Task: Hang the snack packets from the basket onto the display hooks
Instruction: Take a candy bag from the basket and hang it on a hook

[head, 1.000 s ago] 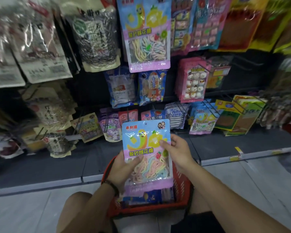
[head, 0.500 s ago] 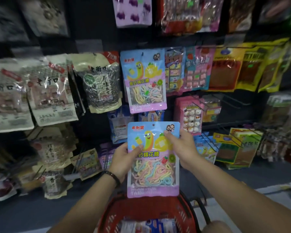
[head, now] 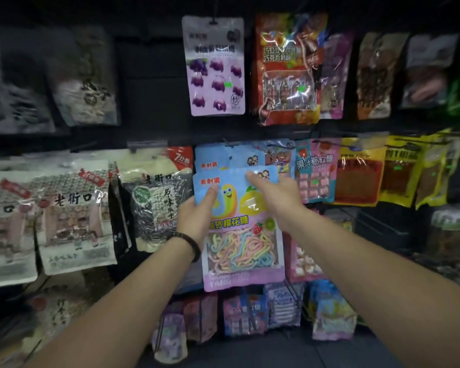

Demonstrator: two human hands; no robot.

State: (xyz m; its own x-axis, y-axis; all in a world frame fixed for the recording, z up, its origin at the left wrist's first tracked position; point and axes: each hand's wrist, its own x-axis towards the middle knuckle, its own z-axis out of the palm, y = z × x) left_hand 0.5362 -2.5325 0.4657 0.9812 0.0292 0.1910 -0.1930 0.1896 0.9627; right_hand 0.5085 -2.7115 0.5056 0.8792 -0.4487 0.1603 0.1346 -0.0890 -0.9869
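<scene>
In the last second you have brought the candy packet point(head: 239, 227) up from just over the basket to the row of hooks. Its top edge now lies over the lower part of the hanging packets point(head: 223, 158) of the same kind, directly in front of your hands. The carrying is therefore done, and I judge that the hanging itself is the step in hand. The hook point(head: 233, 142) stands a little above your fingertips, and I cannot see that the packet is on it yet.

Your left hand point(head: 197, 216) grips the left edge, with the thumb on the front and the fingers behind. Your right hand point(head: 279, 197) holds the upper right part, with the thumb stretched over the front toward the top; its fingers are hidden behind the packet. Both hands are closed on it, so neither is free.

The basket has gone out of view below your arms, and what it holds now cannot be told; a second ago more packets lay in it. Just left of your left hand hangs a seed packet point(head: 154, 203).
</scene>
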